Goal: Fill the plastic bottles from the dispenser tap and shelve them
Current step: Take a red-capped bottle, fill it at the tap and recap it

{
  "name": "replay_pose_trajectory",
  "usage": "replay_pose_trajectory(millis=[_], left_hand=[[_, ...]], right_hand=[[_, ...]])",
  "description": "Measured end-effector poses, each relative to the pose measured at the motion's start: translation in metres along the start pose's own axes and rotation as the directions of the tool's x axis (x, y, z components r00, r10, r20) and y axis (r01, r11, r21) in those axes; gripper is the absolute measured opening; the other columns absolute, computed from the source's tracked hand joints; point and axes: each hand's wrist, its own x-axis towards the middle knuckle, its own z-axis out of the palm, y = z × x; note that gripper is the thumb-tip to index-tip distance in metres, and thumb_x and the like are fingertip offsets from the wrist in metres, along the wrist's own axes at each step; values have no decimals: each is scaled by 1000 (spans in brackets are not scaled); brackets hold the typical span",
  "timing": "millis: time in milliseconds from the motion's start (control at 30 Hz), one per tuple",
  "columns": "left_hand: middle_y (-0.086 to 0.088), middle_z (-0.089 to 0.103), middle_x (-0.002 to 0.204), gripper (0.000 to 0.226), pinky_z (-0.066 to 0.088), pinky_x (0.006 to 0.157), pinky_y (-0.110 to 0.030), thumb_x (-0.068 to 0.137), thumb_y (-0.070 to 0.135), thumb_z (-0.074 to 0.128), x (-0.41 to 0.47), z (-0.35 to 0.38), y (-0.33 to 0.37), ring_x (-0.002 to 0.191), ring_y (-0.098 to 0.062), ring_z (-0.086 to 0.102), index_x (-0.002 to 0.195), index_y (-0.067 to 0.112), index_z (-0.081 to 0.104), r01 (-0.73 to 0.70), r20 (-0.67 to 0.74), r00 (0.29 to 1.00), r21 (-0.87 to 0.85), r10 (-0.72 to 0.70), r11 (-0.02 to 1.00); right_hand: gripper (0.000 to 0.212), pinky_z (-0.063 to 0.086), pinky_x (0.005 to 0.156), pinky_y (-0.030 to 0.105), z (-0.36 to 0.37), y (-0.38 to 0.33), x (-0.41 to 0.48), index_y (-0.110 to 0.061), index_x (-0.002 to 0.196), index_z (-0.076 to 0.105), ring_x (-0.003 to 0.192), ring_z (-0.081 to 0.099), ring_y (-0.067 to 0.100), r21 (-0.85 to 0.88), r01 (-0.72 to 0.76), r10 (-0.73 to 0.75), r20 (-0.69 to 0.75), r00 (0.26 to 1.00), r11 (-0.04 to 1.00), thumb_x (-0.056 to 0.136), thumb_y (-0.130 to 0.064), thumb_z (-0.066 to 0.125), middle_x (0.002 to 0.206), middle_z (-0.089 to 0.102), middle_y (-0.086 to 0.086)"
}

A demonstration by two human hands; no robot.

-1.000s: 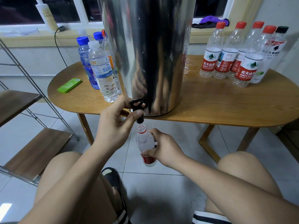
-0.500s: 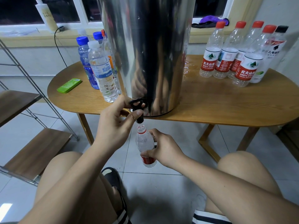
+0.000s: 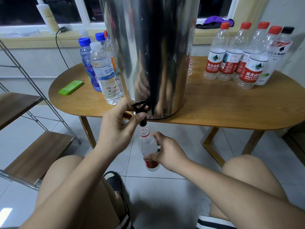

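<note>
step: filling | left hand (image 3: 118, 129) grips tap (image 3: 141, 111) lever | right hand (image 3: 166, 152) grasps bottle (image 3: 148, 147), mouth just under spout | tip: keep neck centred and upright, release lever before overflow

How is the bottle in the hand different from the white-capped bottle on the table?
The clear plastic red-labelled bottle has no cap; the clear plastic white-capped bottle is closed. The first's label is red; the second's is blue and white. The right hand holds the red-labelled bottle under the black tap; the white-capped bottle stands on the wooden table. Both are see-through plastic.
</note>
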Motion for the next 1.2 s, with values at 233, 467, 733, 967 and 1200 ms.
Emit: replay_pose_trajectory(millis=[233,467,733,967,1200], left_hand=[[6,78,100,29,60,82,-35,101,7,75,0,-1,1,94,-10,77,110,32,65,-3,4,1000,4,3,1000],[7,77,103,29,61,82,-37,102,7,74,0,0,1,95,-8,77,111,32,64,-2,11,1000,14,1,1000],[7,68,115,23,53,86,-42,106,30,67,-4,4,-12,106,-21,64,127,22,64,-24,-9,1000,155,26,988],[3,59,135,25,56,90,-47,104,36,69,2,-2,-21,125,-22,61,121,18,69,-19,-20,1000,72,20,997],[12,73,105,26,49,82,-20,118,31,45,12,-14,-35,103,-9,69,119,24,70,163,-146,975,-26,-165,986]], right_hand=[[78,62,88,45,0,-1,-1,-40,122,55,107,70,16,-9,-2,2,-3,1000,1000,54,-69,81,114,73,-15],[77,62,88,45,-1,-1,-1,-42,123,55,107,70,15,-9,0,0,-1,1000,1000,55,-67,82,115,72,-16],[76,62,88,45,-1,-2,-2,-43,123,55,108,70,16,4,-3,3,-6,1000,1000,56,-65,84,116,73,-15],[77,62,89,45,-1,-2,-2,-43,124,56,107,71,15,14,-8,9,-12,1000,1000,56,-62,87,113,74,-16],[69,63,90,44,-3,-1,-4,-44,120,59,104,72,11,28,-6,7,-22,1000,1000,59,-52,93,111,74,-18]])
